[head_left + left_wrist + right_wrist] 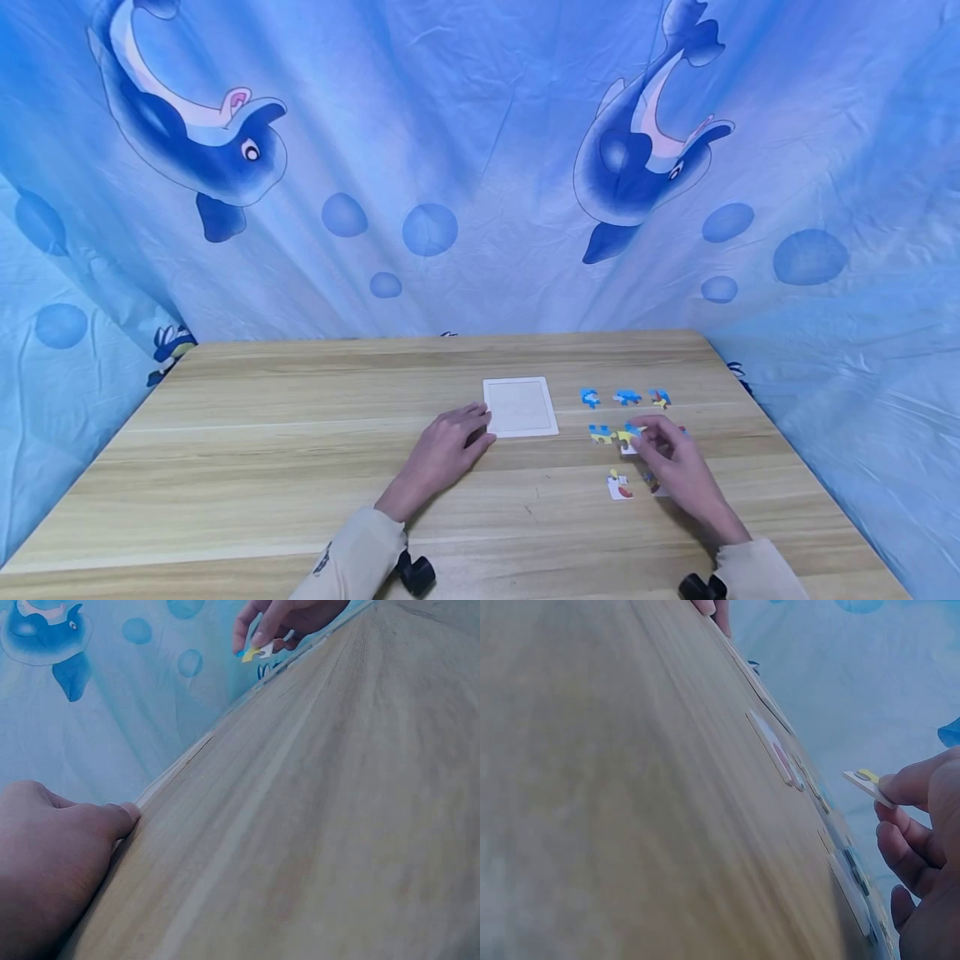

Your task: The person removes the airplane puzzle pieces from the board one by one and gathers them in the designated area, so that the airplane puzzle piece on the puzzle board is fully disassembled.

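Note:
My right hand [678,467] pinches a jigsaw puzzle piece [628,435] between thumb and fingertips. The piece shows yellow, blue and white, and the right wrist view has it lifted off the table, tilted. Fingertips of my left hand [447,448] touch the left edge of a square white puzzle tray [519,408], with the thumb by its near left corner. Loose pieces lie right of the tray: blue ones [627,397] at the back, a yellow-and-blue one [601,434] in the middle, a white-and-red one [619,486] nearer. My right hand partly hides other pieces.
The wooden table [262,467] carries the tray and pieces. A blue curtain [480,167] with dolphins hangs behind and at both sides. Black wrist cameras [416,575] sit at both cuffs.

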A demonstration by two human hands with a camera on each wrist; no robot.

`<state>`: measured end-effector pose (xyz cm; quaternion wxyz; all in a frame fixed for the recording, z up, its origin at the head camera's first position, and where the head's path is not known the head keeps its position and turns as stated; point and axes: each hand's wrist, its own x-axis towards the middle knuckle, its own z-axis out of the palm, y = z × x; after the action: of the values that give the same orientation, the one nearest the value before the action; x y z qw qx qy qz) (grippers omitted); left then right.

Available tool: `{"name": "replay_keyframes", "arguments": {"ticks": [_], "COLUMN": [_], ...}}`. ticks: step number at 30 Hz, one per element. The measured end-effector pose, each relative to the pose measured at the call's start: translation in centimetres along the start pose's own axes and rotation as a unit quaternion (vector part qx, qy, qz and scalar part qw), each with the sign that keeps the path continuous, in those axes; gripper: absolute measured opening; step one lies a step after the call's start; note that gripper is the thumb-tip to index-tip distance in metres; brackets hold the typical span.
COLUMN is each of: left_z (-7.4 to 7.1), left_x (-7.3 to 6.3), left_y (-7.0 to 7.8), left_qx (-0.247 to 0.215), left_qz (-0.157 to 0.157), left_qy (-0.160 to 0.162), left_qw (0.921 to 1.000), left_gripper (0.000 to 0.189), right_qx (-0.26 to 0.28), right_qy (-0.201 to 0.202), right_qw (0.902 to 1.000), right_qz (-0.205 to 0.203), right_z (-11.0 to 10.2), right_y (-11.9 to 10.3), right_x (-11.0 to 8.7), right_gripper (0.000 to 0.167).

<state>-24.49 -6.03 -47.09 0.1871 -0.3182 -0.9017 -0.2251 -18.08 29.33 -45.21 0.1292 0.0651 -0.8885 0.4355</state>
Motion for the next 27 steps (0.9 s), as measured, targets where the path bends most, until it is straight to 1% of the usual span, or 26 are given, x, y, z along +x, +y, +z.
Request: {"name": "replay_keyframes", "arguments": {"ticks": [6,12,22,27], "left_z": [0.0,0.0,0.0,0.0], "left_x": [0.0,0.0,0.0,0.0], "left_y": [0.0,0.0,-0.1,0.0], "left_qx": [-0.001,-0.005,-0.004,-0.007], "left_qz": [0.003,0.005,0.007,0.004], "left_qy": [0.003,0.005,0.008,0.005], "left_qw": [1.0000,1.0000,0.9999,1.0000], "left_gripper": [0.036,0.035,0.035,0.036], "right_qx": [-0.005,-0.022,-0.039,-0.039], "right_qy": [0.006,0.010,0.028,0.040], "right_qw": [1.0000,0.9996,0.9988,0.9984], "right_qz": [0.006,0.016,0.012,0.000], "right_z": [-0.6,-1.2,-2.5,-3.1], "right_y": [0.1,0.8,1.6,2.1], "right_x": [-0.5,-0.9,-1.8,-2.4], "right_gripper": [0.027,0.026,0.023,0.023]}}
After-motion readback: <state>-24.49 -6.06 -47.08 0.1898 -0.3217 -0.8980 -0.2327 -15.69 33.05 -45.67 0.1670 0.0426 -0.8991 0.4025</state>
